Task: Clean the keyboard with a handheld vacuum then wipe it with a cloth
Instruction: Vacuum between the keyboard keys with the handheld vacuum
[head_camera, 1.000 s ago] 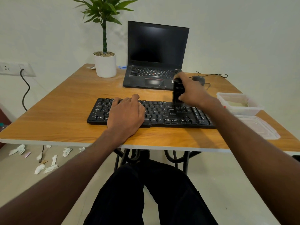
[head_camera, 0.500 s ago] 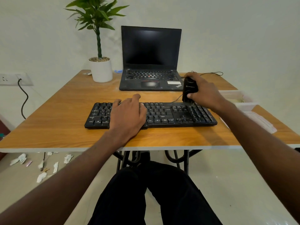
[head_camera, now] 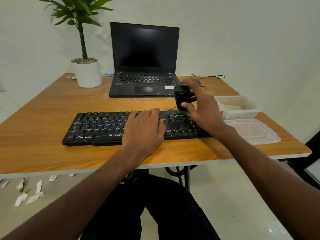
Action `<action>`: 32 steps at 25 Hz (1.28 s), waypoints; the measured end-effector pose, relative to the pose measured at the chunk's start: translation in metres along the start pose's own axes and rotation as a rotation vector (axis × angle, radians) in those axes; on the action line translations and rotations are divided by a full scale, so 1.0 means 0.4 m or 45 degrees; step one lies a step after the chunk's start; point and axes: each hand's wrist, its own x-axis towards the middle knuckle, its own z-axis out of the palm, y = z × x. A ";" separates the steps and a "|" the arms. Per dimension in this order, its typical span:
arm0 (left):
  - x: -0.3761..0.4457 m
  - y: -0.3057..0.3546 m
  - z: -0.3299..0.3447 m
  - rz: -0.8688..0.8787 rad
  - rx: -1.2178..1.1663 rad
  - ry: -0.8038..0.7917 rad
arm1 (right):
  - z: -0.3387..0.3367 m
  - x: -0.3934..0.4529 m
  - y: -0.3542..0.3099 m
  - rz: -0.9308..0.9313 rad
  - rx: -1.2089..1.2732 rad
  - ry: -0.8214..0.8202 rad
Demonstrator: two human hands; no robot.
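The black keyboard (head_camera: 121,127) lies across the middle of the frame on the wooden table (head_camera: 43,118), with the left hand (head_camera: 144,129) resting flat and relaxed on its keys. At its upper right corner the right hand (head_camera: 202,108) grips a small black vacuum (head_camera: 181,98) upright. Behind stand a laptop (head_camera: 144,63) and potted plant (head_camera: 86,70); a plastic box (head_camera: 237,107) sits right

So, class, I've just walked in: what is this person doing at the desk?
A seated person is cleaning a black Zebronics keyboard. The left hand rests flat on its keys, steadying it. The right hand grips a small black handheld vacuum upright at the keyboard's far right edge. No wiping cloth is in hand yet.
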 end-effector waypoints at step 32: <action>-0.004 0.002 0.000 -0.009 0.083 0.018 | 0.012 -0.057 0.022 0.089 -0.015 0.156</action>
